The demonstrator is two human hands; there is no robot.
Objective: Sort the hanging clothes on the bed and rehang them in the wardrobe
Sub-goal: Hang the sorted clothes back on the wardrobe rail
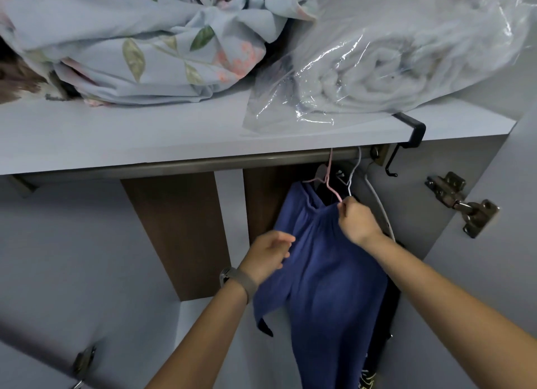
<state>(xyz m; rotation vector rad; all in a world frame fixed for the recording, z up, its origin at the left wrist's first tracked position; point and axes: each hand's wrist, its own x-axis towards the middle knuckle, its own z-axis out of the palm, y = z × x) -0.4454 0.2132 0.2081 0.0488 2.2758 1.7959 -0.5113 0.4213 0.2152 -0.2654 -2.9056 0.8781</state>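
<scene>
Right hand (358, 220) pinches blue garment (328, 272); left hand (268, 253) open

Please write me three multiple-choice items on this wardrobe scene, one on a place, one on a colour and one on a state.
1. Where does the pink hanger hang?
A. on the rail under the shelf
B. on the door hinge
C. on the shelf

2. What colour is the garment on that hanger?
A. red
B. blue
C. white

3. What is the right hand doing?
A. hanging idle
B. lying flat on the shelf
C. pinching the garment's top edge by the hanger

Answers:
1. A, its hook loops over the metal rail.
2. B, the cloth is plainly blue.
3. C, its fingers close on the cloth just below the hanger, while the left hand hangs open beside the garment.
</scene>
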